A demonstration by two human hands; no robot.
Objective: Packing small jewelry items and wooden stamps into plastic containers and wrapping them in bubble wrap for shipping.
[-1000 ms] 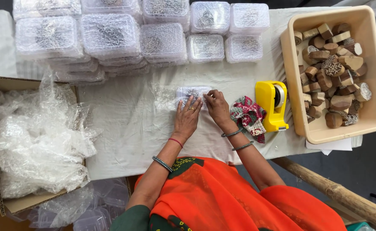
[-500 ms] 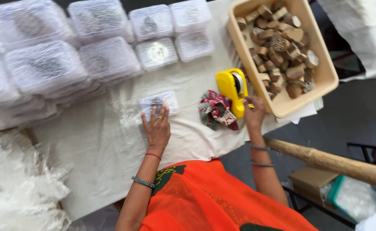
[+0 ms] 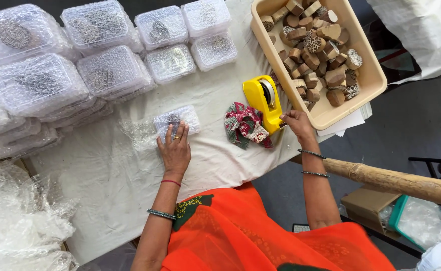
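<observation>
My left hand lies flat on a small bubble-wrapped packet on the white cloth, fingers spread over its near edge. My right hand reaches to the front end of a yellow tape dispenser, fingertips pinching at its cutting edge. A folded red and green patterned cloth lies between the two hands, beside the dispenser.
A beige tray of carved wooden blocks stands at the right. Several stacked bubble-wrapped packets fill the far left of the white-covered table. Loose bubble wrap is heaped at the lower left. A wooden pole crosses at the right.
My right hand left the packet and moved right to the tape dispenser. My left hand stays pressed on the packet. The view has swung left and tilted.
</observation>
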